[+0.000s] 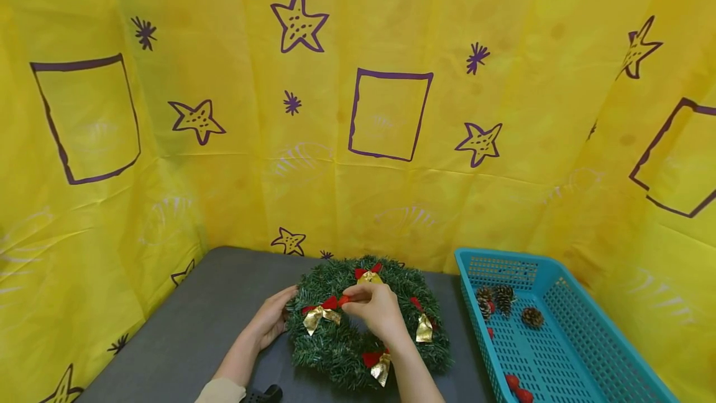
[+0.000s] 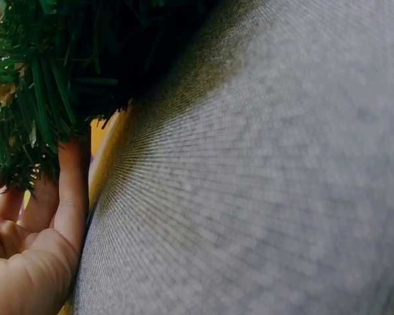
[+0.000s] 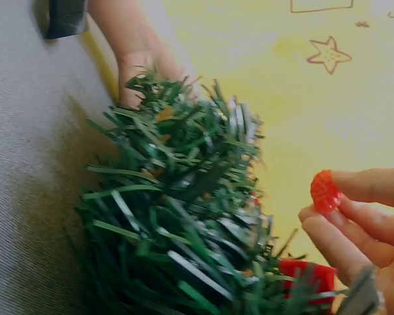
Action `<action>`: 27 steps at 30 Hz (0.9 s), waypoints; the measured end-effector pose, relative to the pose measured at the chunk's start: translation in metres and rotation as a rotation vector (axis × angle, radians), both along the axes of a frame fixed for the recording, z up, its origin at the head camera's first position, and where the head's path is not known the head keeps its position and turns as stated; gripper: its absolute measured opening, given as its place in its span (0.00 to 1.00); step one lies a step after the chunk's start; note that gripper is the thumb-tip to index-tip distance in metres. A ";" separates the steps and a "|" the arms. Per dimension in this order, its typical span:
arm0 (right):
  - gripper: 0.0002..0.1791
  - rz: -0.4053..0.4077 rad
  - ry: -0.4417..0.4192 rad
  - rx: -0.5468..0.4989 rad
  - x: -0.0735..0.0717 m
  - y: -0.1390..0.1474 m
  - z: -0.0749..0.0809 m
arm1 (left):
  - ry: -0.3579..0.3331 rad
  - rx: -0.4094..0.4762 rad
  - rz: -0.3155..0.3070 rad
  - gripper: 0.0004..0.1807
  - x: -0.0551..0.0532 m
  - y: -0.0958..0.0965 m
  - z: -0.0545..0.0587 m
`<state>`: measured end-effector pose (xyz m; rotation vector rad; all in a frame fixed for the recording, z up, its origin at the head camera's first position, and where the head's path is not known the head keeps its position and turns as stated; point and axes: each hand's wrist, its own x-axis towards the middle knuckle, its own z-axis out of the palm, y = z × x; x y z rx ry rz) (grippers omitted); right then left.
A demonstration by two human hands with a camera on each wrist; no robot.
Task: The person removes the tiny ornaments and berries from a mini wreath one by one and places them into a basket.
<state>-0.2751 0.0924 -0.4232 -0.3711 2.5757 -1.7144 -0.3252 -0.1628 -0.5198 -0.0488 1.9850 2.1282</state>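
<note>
A round green wreath (image 1: 330,350) of artificial pine lies on the dark table, with several red-and-gold bows (image 1: 321,318) on it. At its left edge my left hand (image 1: 270,319) touches the green needles. The left wrist view shows fairly straight fingers (image 2: 72,190) reaching up against the wreath, their tips hidden by it. Over the wreath's upper middle, my right hand (image 1: 380,311) pinches a small red berry with a dimpled, strawberry-like surface (image 3: 325,192) between thumb and fingertips. In the right wrist view the berry is held apart from the needles.
A blue plastic basket (image 1: 565,303) stands to the right, holding several pine cones (image 1: 532,317) and several red berries (image 1: 523,395). A black strap-like object (image 1: 272,392) shows near my left wrist. A yellow patterned curtain (image 1: 391,204) encloses the table (image 1: 224,291) behind and at the sides.
</note>
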 end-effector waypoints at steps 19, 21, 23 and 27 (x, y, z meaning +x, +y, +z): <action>0.19 -0.064 0.031 -0.111 0.006 0.038 0.022 | 0.001 -0.013 -0.006 0.34 0.000 0.000 0.000; 0.18 -0.106 0.040 -0.111 0.007 0.041 0.025 | 0.003 -0.025 -0.011 0.34 0.000 -0.001 0.000; 0.16 -0.152 0.043 -0.111 0.007 0.044 0.030 | 0.004 -0.030 -0.013 0.34 0.000 -0.001 0.000; 0.15 -0.207 0.046 -0.123 0.008 0.052 0.035 | -0.003 -0.030 -0.009 0.33 0.000 -0.001 0.000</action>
